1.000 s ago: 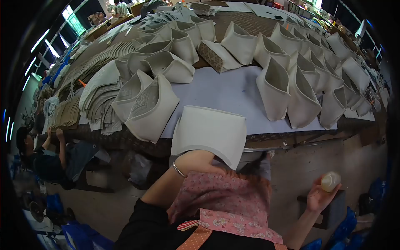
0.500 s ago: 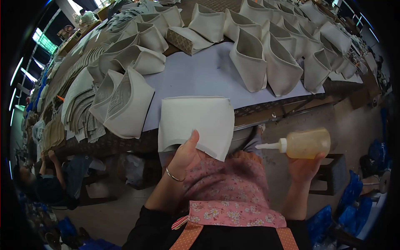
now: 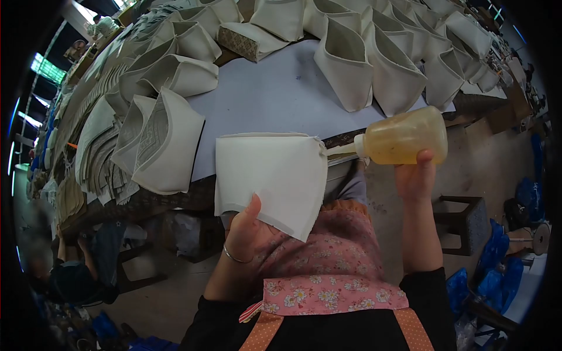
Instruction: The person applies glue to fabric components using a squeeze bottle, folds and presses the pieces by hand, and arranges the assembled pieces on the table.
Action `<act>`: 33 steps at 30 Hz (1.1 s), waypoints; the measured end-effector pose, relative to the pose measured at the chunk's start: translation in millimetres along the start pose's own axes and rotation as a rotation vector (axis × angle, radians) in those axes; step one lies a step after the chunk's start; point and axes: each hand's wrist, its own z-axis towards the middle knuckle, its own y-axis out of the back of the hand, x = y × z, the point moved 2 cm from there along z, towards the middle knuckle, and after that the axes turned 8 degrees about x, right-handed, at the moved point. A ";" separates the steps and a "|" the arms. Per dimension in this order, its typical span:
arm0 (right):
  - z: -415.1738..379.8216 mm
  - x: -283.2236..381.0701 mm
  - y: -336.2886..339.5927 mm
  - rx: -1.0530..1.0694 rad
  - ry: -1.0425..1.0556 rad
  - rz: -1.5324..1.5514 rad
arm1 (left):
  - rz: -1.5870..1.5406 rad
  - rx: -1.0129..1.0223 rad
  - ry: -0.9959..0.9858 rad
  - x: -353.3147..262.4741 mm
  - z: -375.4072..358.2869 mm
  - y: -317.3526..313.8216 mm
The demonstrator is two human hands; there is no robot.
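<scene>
My left hand (image 3: 246, 234) grips a cream sewn piece (image 3: 269, 175) by its curved lower edge, thumb on top and fingers behind. The piece is flat, with a straight upper edge and a slanting right side. In my right hand (image 3: 417, 175) is a squeeze bottle (image 3: 407, 137) of cloudy yellowish liquid, lying nearly level. Its long nozzle points left, and the tip is right at the upper right corner of the sewn piece.
The table (image 3: 257, 99) ahead has a pale sheet on it. Standing cream pouch-like pieces (image 3: 345, 67) crowd its back and right; stacked flat panels (image 3: 105, 152) lie left. A stool (image 3: 462, 225) stands at right. Another person (image 3: 76, 269) sits at lower left.
The bottle has moved up and left in my right hand, bringing its nozzle to the piece's corner. The sewn piece stays in my left hand, slightly shifted. The view has shifted a little.
</scene>
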 end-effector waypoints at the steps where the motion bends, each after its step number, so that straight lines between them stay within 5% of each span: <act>1: 2.3 -0.3 -1.9 0.004 0.014 -0.011 | 0.032 0.029 -0.005 -0.5 0.2 -0.2; 15: 12.1 1.7 2.1 0.102 0.110 -0.287 | 0.048 0.078 -0.012 -3.6 2.0 -2.1; 26: 25.9 -11.6 -0.8 0.016 -0.221 0.027 | 0.019 0.122 -0.029 -6.0 1.3 -10.1; 33: 14.1 -18.6 -8.6 -0.131 -0.347 0.143 | 0.126 -0.051 -0.049 -2.7 5.7 -12.8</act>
